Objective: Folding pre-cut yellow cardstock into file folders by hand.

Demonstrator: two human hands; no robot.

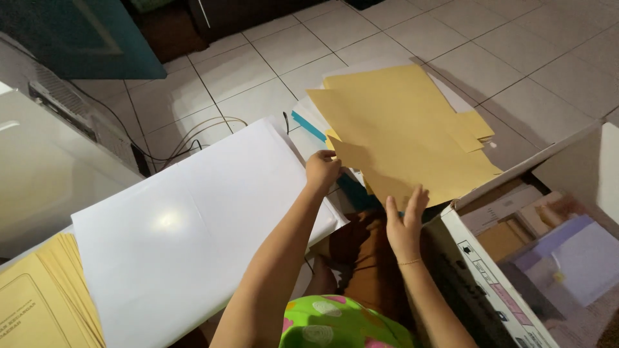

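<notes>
Nearest the person, the right hand (pixel 405 225) lies flat with fingers spread against the lower edge of the yellow folders (pixel 403 138), pressing rather than pinching. Just left of it, the left hand (pixel 321 170) has its grip closed on the folders' left edge. The folders extend up and away from both hands, tilted over the cardboard box (pixel 490 277)'s far corner. Beyond the folders lie loose papers (pixel 308 125) on the tiled floor (pixel 516 58).

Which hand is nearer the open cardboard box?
Right. The right hand presses the yellow folders just beside the cardboard box; the left hand grips their far edge.
</notes>
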